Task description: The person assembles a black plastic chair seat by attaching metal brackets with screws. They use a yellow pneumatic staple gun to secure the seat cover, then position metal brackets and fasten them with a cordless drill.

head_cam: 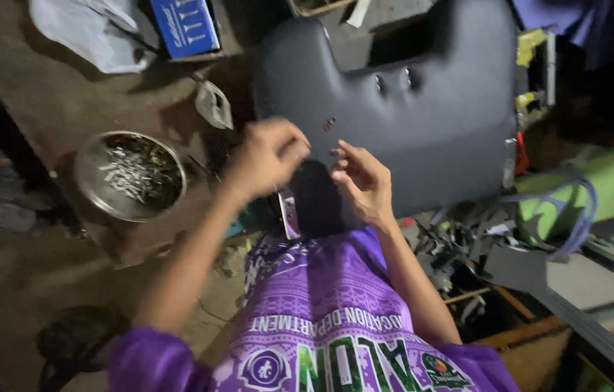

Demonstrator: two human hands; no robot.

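Head view, looking down. Big dark grey plastic panel [430, 123] leans in front of the person, lower edge near the lap, top end with a cut-out notch. Both hands meet at its lower left part.

Left hand [267, 156]: fingers curled in and pressed together, blurred, so can't tell if anything is pinched; it sits over the panel's left edge. Right hand [361, 181]: fingers loosely bent, slightly spread, tips touching the panel face, holding nothing visible. A small dark spot [328, 123] on the panel is just above both hands.

Left of the hands, a round metal bowl [130, 176] with small metal bits sits on the brown tabletop [53, 94]. A blue box [185, 27] is at the top edge. Purple patterned shirt [328, 312] fills the bottom.
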